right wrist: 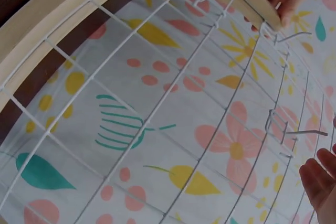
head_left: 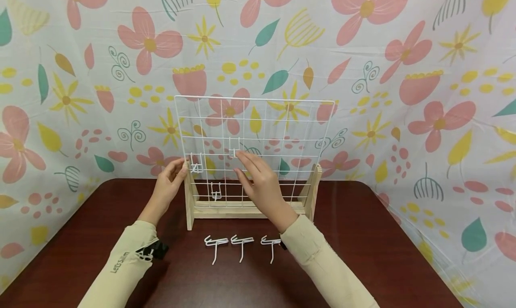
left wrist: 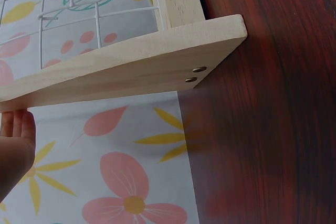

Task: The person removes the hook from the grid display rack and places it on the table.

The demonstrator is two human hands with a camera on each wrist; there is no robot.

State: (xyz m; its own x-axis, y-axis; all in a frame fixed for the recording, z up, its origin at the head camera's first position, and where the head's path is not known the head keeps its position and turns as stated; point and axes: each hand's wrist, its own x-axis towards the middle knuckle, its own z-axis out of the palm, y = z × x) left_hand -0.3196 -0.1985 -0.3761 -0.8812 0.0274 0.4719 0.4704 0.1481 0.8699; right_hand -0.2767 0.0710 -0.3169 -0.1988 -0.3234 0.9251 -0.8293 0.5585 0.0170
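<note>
A white wire grid panel (head_left: 255,98) stands upright in a light wooden stand (head_left: 250,214). My left hand (head_left: 166,184) holds the top of the stand's left post (left wrist: 131,51), thumb in front and fingertips at its outer side. My right hand (head_left: 262,184) is raised before the grid, fingers extended beside a white wire hook (right wrist: 310,132) that hangs on the upper middle wires. In the right wrist view, a gap shows between those fingers (right wrist: 315,174) and the hook's prong. Two more hooks hang on the grid, one near the left post (head_left: 196,168), one lower down (head_left: 216,194).
Three loose white hooks lie in a row on the dark red-brown table (head_left: 225,285) before the stand: a left hook (head_left: 215,241), a middle hook (head_left: 242,240) and a right hook (head_left: 271,240), close to my right sleeve (head_left: 318,249). A flower-patterned curtain (head_left: 371,84) hangs behind.
</note>
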